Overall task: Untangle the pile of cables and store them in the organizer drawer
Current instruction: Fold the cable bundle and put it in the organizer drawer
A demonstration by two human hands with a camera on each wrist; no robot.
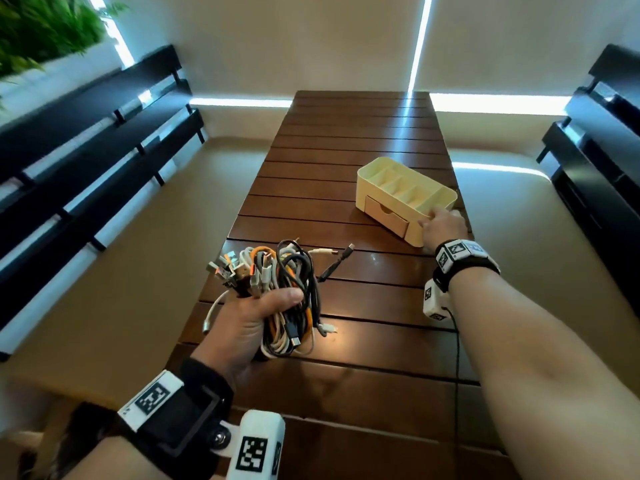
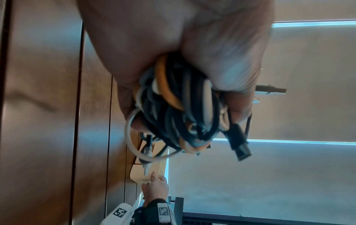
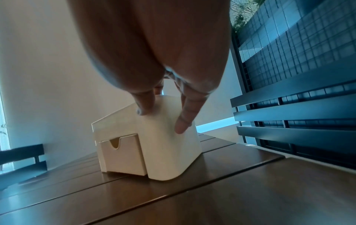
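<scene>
Head view: left hand [image 1: 246,327] is clenched round a tangled bundle of cables [image 1: 277,282], white, orange, grey and black, held just above the near part of the slatted wooden worktop [image 1: 346,161]. USB plugs stick out of the top-left of the bundle; a black lead [image 1: 337,263] and a white one trail from it toward the right over the slats. Left wrist view shows the same grip close up, thumb [image 2: 227,64] over the coils, a black plug [image 2: 238,146] dangling below.

Right hand [image 1: 441,225] is at the near-right corner of the cream organizer [image 1: 388,168], which sits on the worktop's right side, well apart from the cables. Right wrist view: thumb [image 3: 144,103] on the top edge, finger [image 3: 186,115] pressed flat on the side wall, so it grips the box at that corner. Drawer [image 3: 123,153] w/ a notch pull sits in the organizer's front, sticking out a bit from the shell. Top compartments look bare in head view.

Dark slatted benches [image 1: 86,150] run along both sides.
</scene>
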